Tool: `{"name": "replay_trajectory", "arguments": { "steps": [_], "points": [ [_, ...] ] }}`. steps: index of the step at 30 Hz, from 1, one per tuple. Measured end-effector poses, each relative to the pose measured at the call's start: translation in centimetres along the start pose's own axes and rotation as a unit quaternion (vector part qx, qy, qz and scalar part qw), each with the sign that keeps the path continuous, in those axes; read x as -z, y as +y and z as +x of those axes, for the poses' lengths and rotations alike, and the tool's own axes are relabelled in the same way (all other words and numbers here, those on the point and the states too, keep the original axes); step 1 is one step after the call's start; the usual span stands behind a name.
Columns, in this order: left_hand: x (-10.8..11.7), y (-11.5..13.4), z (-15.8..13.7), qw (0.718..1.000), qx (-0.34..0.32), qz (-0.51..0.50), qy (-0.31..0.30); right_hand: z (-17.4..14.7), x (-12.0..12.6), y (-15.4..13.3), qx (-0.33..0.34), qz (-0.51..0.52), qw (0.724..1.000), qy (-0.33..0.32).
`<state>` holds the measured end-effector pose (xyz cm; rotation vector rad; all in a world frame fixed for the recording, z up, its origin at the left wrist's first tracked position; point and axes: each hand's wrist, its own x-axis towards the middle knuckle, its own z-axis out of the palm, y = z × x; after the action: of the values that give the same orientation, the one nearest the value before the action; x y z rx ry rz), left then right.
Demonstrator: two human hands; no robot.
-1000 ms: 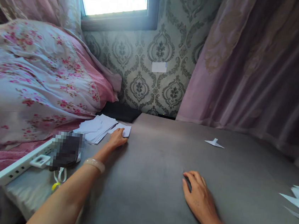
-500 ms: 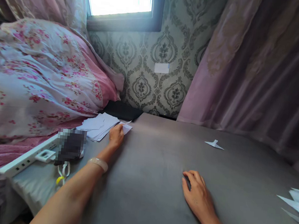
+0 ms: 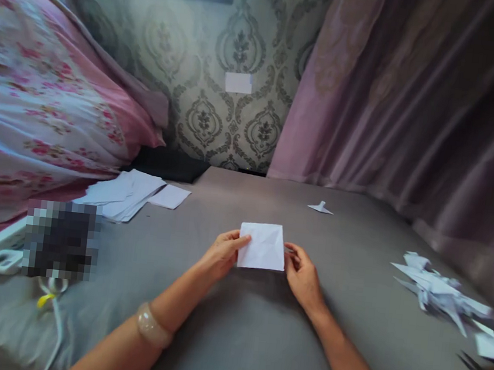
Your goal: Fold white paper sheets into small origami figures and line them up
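A person's two bare hands meet in the middle of a grey surface (image 3: 223, 329) around a small white square of paper (image 3: 262, 246). The left hand (image 3: 221, 254), with a pale bangle (image 3: 153, 325) on its forearm, grips the paper's left edge, thumb on top. The right hand (image 3: 303, 276) is at the opposite edge with its fingers curled; whether they pinch the paper or only sit beside it, I cannot tell. Farther back on the left lie a spread stack of white sheets (image 3: 125, 194) and, just beside it, a smaller paper piece (image 3: 170, 196). A small folded paper shape (image 3: 321, 208) rests alone toward the back right; a heap of folded white paper (image 3: 439, 290) lies at far right. Behind is a patterned wall (image 3: 201, 118), with a pink-purple curtain (image 3: 346, 119) on the right and floral bedding (image 3: 48, 99) on the left.
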<state>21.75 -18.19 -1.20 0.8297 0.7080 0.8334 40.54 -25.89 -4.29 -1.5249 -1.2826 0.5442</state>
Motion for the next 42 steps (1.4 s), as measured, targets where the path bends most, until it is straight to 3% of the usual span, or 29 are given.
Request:
{"name": "replay_trajectory", "arguments": {
  "steps": [4, 8, 11, 15, 18, 24, 27, 29, 31, 34, 37, 39, 42],
  "points": [
    [0.5, -0.6, -0.3, 1.0, 0.01, -0.009, 0.002, -0.5, -0.2, -0.7, 0.06, -0.048, 0.997, 0.016],
    [0.7, -0.4, -0.5, 1.0, 0.025, -0.013, 0.001, -0.9, 0.0, -1.1, 0.111, -0.087, 0.99, -0.014],
    [0.7, -0.5, -0.5, 0.999, 0.033, -0.013, -0.004, -0.9, 0.5, -1.2, 0.147, -0.127, 0.98, -0.042],
    [0.8, -0.9, -0.7, 0.999, 0.048, 0.003, -0.008, -1.0, 0.8, -1.3, 0.195, -0.193, 0.961, -0.033],
    [0.9, -1.3, -0.8, 0.998, 0.055, 0.027, -0.012, -1.4, 0.8, -1.5, 0.208, -0.239, 0.948, -0.03],
    [0.7, -1.7, -0.9, 0.99, 0.035, 0.135, 0.028, -1.6, 0.8, -1.9, 0.213, -0.294, 0.927, -0.092],
    [0.9, -1.3, -0.8, 0.962, -0.033, 0.259, 0.083, -1.5, 1.0, -1.8, 0.186, -0.309, 0.926, -0.108],
    [1.2, -1.1, -0.8, 0.92, -0.105, 0.364, 0.103, -1.4, 1.0, -1.6, 0.164, -0.313, 0.927, -0.127],
    [1.7, -0.9, -0.8, 0.873, -0.156, 0.457, 0.073, -1.4, 1.0, -1.5, 0.14, -0.312, 0.929, -0.143],
    [2.2, -0.8, -1.0, 0.823, -0.165, 0.543, -0.028, -1.4, 0.9, -1.4, 0.111, -0.292, 0.938, -0.15],
    [2.5, -0.8, -1.4, 0.793, -0.151, 0.582, -0.098, -1.4, 0.8, -1.4, 0.106, -0.26, 0.95, -0.138],
    [2.5, -0.7, -1.5, 0.781, -0.147, 0.598, -0.104, -1.4, 0.7, -1.4, 0.1, -0.239, 0.958, -0.125],
    [2.3, -0.9, -1.3, 0.773, -0.158, 0.612, -0.064, -1.2, 0.5, -1.3, 0.078, -0.217, 0.967, -0.107]
  ]
}}
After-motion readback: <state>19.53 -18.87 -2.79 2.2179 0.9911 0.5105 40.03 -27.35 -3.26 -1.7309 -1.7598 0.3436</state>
